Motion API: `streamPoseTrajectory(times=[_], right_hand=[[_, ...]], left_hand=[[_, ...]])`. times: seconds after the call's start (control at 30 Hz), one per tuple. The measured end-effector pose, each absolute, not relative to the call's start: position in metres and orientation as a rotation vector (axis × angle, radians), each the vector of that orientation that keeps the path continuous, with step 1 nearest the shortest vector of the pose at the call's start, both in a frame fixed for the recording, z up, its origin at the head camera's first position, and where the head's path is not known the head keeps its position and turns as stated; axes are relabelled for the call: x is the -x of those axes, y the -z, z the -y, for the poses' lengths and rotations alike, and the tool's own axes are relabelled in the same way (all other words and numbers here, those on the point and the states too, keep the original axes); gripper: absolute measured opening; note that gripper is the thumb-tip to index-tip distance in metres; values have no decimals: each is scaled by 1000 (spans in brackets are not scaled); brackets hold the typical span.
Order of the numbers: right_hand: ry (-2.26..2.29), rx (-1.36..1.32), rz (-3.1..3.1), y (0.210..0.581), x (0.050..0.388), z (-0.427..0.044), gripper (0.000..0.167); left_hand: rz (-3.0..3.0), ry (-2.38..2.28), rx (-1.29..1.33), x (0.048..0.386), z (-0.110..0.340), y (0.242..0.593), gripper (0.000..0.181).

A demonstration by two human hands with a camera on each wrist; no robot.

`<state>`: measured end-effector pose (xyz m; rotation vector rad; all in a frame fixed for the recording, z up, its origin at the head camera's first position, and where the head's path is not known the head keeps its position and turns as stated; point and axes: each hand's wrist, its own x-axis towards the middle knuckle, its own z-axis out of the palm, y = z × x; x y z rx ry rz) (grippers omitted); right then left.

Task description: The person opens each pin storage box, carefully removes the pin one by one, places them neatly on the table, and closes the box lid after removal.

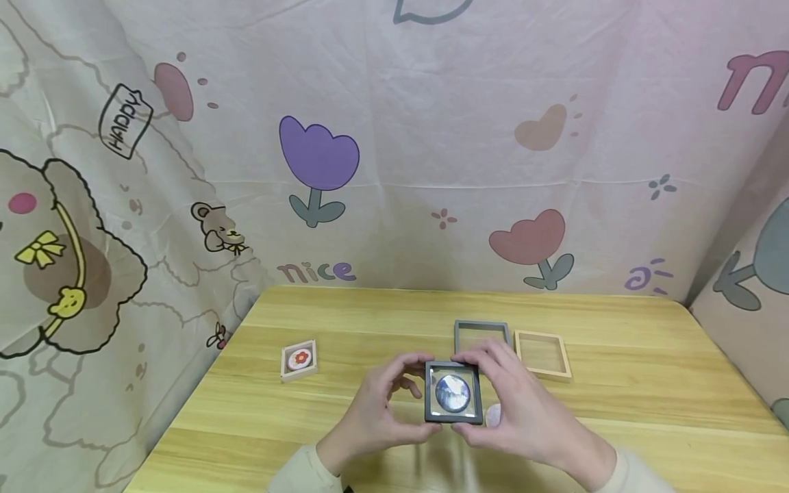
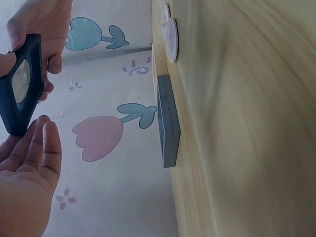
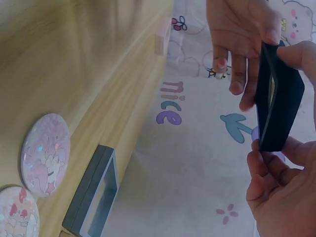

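Filled: pale frame [image 1: 300,374], black frame [image 1: 428,394] (pinched by left hand [image 1: 377,409], right hand [image 1: 522,407]). Seemingly unfilled: grey frame [image 1: 483,323], wooden frame [image 1: 565,357].

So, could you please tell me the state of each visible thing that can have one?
Black square frame: raised above the table, between both hands
Round badge: inside this frame
Left hand: pinching the frame's left side
Right hand: pinching its right side
Gray frame: lying flat
Wood-coloured frame: lying flat
Small pale box: holding a badge
Red-flower badge: face up
Pink-purple badge: face up
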<state>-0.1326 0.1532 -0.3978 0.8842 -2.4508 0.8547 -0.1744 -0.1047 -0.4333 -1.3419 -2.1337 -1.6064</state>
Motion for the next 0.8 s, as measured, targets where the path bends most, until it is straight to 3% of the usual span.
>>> streamPoseTrajectory(times=[0.8], right_hand=[[-743,-931,2397,407,133,-151,78]], left_hand=[[2170,1530,1369,173,101,445,79]])
